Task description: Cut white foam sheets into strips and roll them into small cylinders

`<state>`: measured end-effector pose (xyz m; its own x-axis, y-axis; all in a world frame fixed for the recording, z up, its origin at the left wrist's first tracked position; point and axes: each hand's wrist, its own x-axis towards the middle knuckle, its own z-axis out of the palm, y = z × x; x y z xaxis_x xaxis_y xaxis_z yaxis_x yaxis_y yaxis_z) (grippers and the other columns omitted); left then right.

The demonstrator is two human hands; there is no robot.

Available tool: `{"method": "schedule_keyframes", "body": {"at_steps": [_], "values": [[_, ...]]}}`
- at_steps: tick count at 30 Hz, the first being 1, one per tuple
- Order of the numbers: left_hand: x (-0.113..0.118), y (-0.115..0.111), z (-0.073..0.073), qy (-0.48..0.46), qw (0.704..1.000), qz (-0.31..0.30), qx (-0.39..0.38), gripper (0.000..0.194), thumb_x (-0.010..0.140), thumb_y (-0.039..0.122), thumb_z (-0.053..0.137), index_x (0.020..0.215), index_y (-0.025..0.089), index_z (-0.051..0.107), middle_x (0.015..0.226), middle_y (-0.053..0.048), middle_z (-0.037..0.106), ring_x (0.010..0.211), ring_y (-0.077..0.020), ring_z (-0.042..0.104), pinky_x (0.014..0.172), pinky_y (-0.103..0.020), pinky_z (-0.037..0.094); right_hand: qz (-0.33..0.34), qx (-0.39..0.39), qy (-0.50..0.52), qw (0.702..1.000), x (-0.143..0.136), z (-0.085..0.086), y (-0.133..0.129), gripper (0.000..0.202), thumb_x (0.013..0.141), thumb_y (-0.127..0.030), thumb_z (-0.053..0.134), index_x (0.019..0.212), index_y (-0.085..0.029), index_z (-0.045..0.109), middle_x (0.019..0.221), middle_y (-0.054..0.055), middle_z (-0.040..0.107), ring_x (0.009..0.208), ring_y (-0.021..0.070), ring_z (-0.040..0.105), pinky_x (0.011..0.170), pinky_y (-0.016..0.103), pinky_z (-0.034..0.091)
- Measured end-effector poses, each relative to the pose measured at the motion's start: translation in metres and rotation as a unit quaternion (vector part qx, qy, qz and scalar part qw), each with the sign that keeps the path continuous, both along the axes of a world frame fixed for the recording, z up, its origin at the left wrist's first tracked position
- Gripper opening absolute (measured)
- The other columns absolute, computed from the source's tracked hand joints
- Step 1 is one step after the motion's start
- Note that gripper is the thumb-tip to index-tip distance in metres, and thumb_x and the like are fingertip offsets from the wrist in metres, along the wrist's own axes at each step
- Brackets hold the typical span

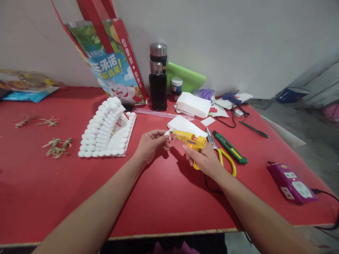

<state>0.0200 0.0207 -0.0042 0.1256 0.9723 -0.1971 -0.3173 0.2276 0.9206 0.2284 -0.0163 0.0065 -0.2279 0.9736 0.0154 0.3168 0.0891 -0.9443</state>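
Note:
My left hand (153, 144) pinches a small white piece (168, 133) between thumb and fingers, near the middle of the red table (164, 197). A yellow glue gun (189, 138) is gripped in my right hand (202, 158), its nozzle pointing left and right at the white piece. An orange light glows on the gun's side. To the left of my hands stands a white model (106, 130) with stacked round discs and a flight of steps on a white base. White sheets (186, 125) lie just behind the gun.
Scissors (221, 151) and a green cutter (230, 147) lie beside my right hand. Farther right is a purple power strip (291, 183). A black phone (158, 91), a flask (158, 51) and a printed bag (113, 67) stand behind. Twine figures (57, 146) lie left.

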Motion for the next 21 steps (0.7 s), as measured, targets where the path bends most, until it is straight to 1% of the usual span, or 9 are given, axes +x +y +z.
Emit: {"method": "schedule_keyframes", "body": {"at_steps": [7, 12, 16, 21], "values": [[0.0014, 0.0004, 0.0006, 0.006, 1.000, 0.004, -0.007, 0.029, 0.069, 0.025, 0.088, 0.088, 0.008, 0.075, 0.072, -0.011, 0.076, 0.050, -0.0148, 0.067, 0.045, -0.024, 0.056, -0.004, 0.000, -0.011, 1.000, -0.0001, 0.0018, 0.0001, 0.044, 0.097, -0.046, 0.059, 0.061, -0.021, 0.056, 0.047, 0.000, 0.056, 0.047, 0.0146, 0.055, 0.051, 0.029, 0.041], [0.0012, 0.0003, 0.0010, 0.004, 1.000, -0.002, -0.013, 0.030, 0.068, 0.026, 0.088, 0.088, 0.008, 0.075, 0.069, -0.010, 0.075, 0.049, -0.0149, 0.066, 0.046, -0.026, 0.057, -0.005, 0.004, -0.009, 1.000, 0.0000, 0.0007, 0.0007, 0.045, 0.097, -0.046, 0.059, 0.060, -0.021, 0.056, 0.047, 0.000, 0.056, 0.047, 0.0146, 0.055, 0.052, 0.029, 0.042], [0.0013, -0.0002, 0.0017, 0.003, 1.000, -0.004, -0.019, 0.033, 0.067, 0.028, 0.090, 0.089, 0.009, 0.075, 0.067, -0.010, 0.075, 0.047, -0.0157, 0.064, 0.044, -0.028, 0.057, 0.006, 0.007, -0.014, 1.000, -0.0003, 0.0000, 0.0009, 0.046, 0.098, -0.046, 0.058, 0.060, -0.021, 0.055, 0.046, 0.000, 0.056, 0.046, 0.0146, 0.055, 0.051, 0.028, 0.041], [0.0015, -0.0001, 0.0019, 0.001, 1.000, -0.001, -0.020, 0.035, 0.067, 0.029, 0.090, 0.091, 0.008, 0.076, 0.067, -0.010, 0.074, 0.048, -0.0161, 0.065, 0.044, -0.028, 0.057, 0.024, 0.016, -0.024, 0.999, -0.0021, 0.0044, -0.0002, 0.045, 0.098, -0.044, 0.056, 0.060, -0.021, 0.055, 0.046, 0.000, 0.056, 0.046, 0.0142, 0.055, 0.052, 0.027, 0.042]]}}
